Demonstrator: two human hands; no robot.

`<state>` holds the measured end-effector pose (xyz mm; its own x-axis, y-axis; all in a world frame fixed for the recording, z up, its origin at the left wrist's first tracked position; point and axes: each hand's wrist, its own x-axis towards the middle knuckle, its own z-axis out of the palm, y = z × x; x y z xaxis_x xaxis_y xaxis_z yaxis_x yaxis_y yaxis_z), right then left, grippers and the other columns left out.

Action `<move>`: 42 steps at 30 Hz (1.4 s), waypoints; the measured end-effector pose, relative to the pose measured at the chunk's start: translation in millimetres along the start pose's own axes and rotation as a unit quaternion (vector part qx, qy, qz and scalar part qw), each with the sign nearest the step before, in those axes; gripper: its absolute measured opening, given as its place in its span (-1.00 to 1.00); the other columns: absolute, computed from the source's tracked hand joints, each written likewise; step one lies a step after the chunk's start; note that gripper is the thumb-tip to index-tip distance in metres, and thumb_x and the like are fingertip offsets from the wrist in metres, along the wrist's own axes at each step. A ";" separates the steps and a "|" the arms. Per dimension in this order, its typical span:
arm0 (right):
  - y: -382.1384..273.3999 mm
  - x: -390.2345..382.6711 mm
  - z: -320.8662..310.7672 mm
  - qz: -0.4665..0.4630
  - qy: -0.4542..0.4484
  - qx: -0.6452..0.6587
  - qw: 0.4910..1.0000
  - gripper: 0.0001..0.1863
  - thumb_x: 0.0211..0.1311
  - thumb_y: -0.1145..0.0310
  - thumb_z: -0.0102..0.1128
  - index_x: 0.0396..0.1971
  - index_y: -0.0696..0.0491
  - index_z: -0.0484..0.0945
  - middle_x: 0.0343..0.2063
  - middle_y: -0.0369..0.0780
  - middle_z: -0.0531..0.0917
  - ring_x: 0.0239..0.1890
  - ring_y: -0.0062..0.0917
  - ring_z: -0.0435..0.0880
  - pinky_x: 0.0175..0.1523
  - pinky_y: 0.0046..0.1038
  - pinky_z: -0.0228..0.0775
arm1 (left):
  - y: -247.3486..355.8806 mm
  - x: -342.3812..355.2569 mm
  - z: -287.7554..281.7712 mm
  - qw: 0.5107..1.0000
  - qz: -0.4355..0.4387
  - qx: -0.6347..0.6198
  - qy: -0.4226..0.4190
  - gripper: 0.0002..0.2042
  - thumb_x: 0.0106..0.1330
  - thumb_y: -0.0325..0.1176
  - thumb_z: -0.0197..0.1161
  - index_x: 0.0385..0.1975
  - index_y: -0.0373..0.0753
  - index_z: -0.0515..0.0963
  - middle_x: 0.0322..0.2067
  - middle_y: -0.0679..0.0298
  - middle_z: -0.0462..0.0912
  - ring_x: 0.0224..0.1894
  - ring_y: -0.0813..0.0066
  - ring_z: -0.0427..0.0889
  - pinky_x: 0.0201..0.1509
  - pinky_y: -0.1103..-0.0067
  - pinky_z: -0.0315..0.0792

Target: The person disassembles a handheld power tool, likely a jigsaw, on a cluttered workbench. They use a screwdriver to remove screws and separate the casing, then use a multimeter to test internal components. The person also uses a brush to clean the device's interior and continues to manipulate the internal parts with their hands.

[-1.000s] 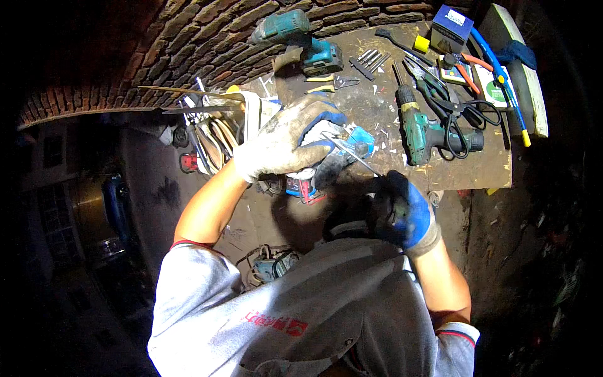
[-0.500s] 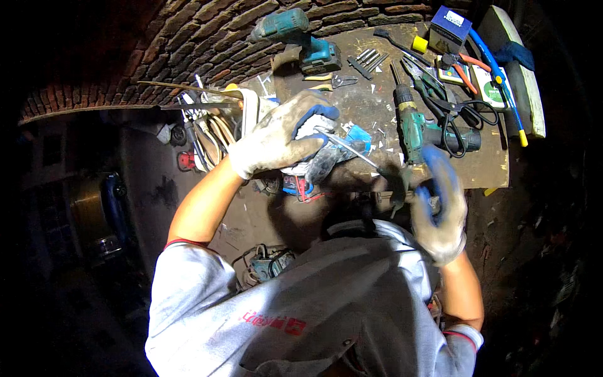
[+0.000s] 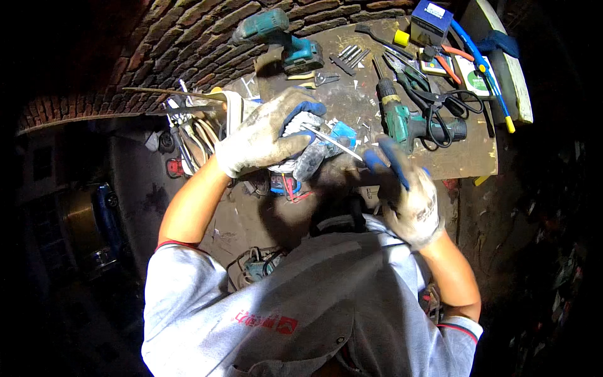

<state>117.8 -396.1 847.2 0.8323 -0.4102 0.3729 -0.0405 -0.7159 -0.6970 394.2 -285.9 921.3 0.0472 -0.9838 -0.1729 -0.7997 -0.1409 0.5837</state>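
Note:
My gloved left hand (image 3: 266, 133) is closed around a pale grey workpiece (image 3: 300, 124) with a blue piece (image 3: 343, 131) beside it. A thin metal shaft (image 3: 333, 141) slants down from the workpiece toward my right. My gloved right hand (image 3: 405, 198) is over the shaft's lower right end, its blue-coated fingers apart and slightly bent; whether it touches the handle is hidden. Near it lie a green drill (image 3: 396, 120) and black-handled scissors (image 3: 440, 132) on the worktable (image 3: 471, 164).
A teal cordless driver (image 3: 300, 55), metal bits (image 3: 350, 58), pliers (image 3: 449, 63), a blue box (image 3: 429, 28) and a blue tool (image 3: 483, 66) occupy the back of the table. A brick wall (image 3: 163, 50) rises behind; corded tools and bundled items (image 3: 191, 132) are at left.
My right hand has come off the shaft's dark handle, turned palm down and moved back over it with fingers apart. My left hand keeps its grip, shifting slightly left in view.

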 end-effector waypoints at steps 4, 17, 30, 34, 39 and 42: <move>8.2 -30.2 16.8 0.194 0.102 0.271 0.937 -0.50 0.23 0.60 -0.03 0.21 0.30 0.31 -0.02 -0.03 0.61 -0.09 -0.31 0.65 0.07 -0.32 0.46 | 2.0 -5.9 0.4 1.000 -0.003 -0.010 0.012 -0.50 0.07 -0.30 0.28 0.07 -0.26 0.45 0.03 0.00 0.47 0.15 0.01 0.43 0.27 0.31 0.29; -11.5 -7.4 9.1 0.050 0.030 0.030 0.998 -0.33 -0.17 0.65 0.11 0.14 0.18 0.45 0.11 0.09 0.48 0.04 -0.07 0.56 0.07 -0.21 0.44 | -7.3 -4.5 4.0 1.000 0.019 -0.010 0.019 -0.52 0.06 -0.31 0.27 0.04 -0.25 0.46 0.01 -0.02 0.46 0.11 0.00 0.45 0.24 0.31 0.31; -2.8 -10.0 9.2 0.020 0.026 0.003 0.999 -0.43 -0.11 0.65 0.10 0.04 0.09 0.57 0.14 0.08 0.47 -0.02 -0.07 0.60 0.06 -0.28 0.46 | -5.7 0.9 3.8 0.999 0.039 0.001 0.009 -0.54 0.07 -0.30 0.31 0.02 -0.23 0.47 0.01 0.02 0.47 0.13 0.02 0.44 0.24 0.30 0.32; -14.8 -21.2 12.7 0.298 0.164 0.383 0.859 -0.51 0.25 0.48 0.06 0.20 0.25 0.35 0.09 0.00 0.52 -0.08 -0.34 0.64 0.02 -0.38 0.50 | -6.8 -3.1 4.0 1.000 0.019 -0.012 0.011 -0.53 0.07 -0.30 0.31 0.04 -0.21 0.47 0.02 0.01 0.48 0.15 0.02 0.43 0.25 0.30 0.31; -2.4 -33.4 22.0 0.322 0.013 0.438 0.839 -0.57 0.22 0.44 0.12 0.11 0.20 0.47 -0.14 -0.19 0.67 -0.31 -0.54 0.64 -0.18 -0.51 0.49 | -3.0 5.0 5.9 1.000 0.021 -0.004 -0.011 -0.52 0.09 -0.27 0.31 0.06 -0.21 0.46 0.05 -0.01 0.46 0.16 0.00 0.41 0.27 0.29 0.29; -14.4 -12.0 16.9 0.091 0.064 0.091 0.990 -0.45 -0.16 0.66 0.07 -0.01 0.13 0.58 0.08 0.05 0.53 -0.07 -0.16 0.61 0.06 -0.27 0.43 | -2.0 2.4 2.9 1.000 0.020 -0.001 -0.002 -0.52 0.12 -0.24 0.30 0.06 -0.21 0.45 0.07 -0.03 0.45 0.18 -0.02 0.40 0.28 0.27 0.28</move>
<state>117.8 -371.3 842.3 0.7433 -0.5990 0.2978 -0.0734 -0.5156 -0.8537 394.2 -287.7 917.5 0.0129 -0.9880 -0.1539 -0.8001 -0.1026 0.5911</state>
